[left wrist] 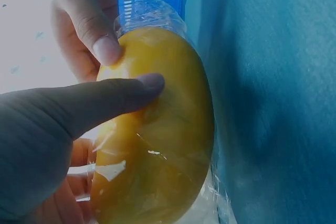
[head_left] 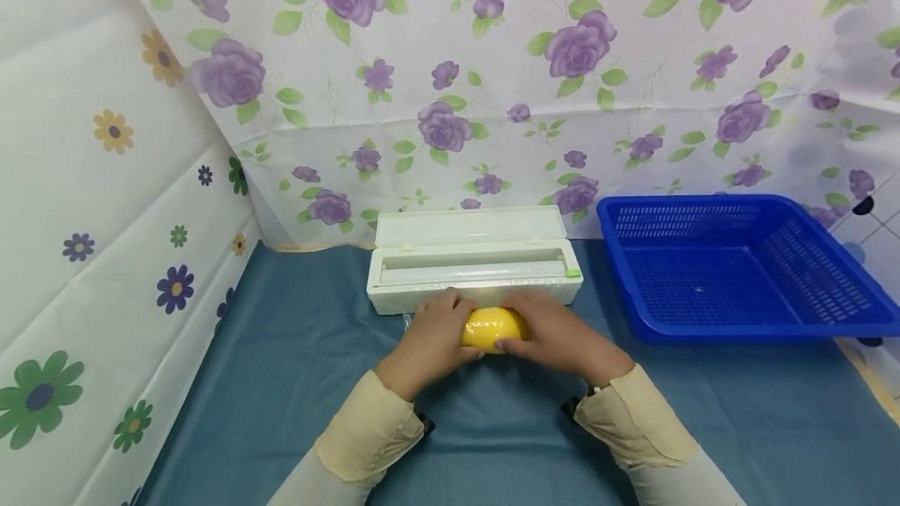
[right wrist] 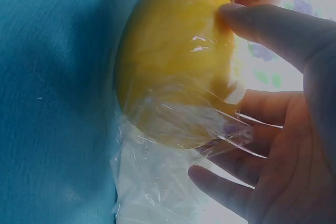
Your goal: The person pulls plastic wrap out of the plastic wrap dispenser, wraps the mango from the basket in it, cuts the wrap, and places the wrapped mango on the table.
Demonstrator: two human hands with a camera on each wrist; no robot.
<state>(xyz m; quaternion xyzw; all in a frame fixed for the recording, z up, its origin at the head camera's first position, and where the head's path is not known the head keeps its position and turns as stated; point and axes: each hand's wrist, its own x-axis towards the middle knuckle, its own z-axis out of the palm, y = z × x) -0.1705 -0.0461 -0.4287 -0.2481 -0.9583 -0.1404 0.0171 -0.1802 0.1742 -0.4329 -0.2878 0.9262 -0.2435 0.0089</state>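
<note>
A smooth yellow mango (head_left: 492, 328), partly wrapped in clear cling film (right wrist: 178, 114), is held between both hands close in front of a white cling film box. From the left, my left hand (head_left: 432, 334) grips it, thumb pressed across its near side in the left wrist view and fingers behind. My right hand (head_left: 558, 334) holds the other end with thumb and fingers round it. Loose, crumpled film bunches at both ends of the mango (left wrist: 157, 129). The cling film box (head_left: 474, 299) has its lid raised, and a film roll (head_left: 474, 272) lies inside.
A blue plastic basket (head_left: 745, 330) stands on the right side of the blue-green table cover (head_left: 295, 381). Flower-patterned sheeting (head_left: 394, 178) rises behind the box, with another patterned sheet (head_left: 126, 256) along the left. A small green piece (head_left: 573, 272) sits at the box's right end.
</note>
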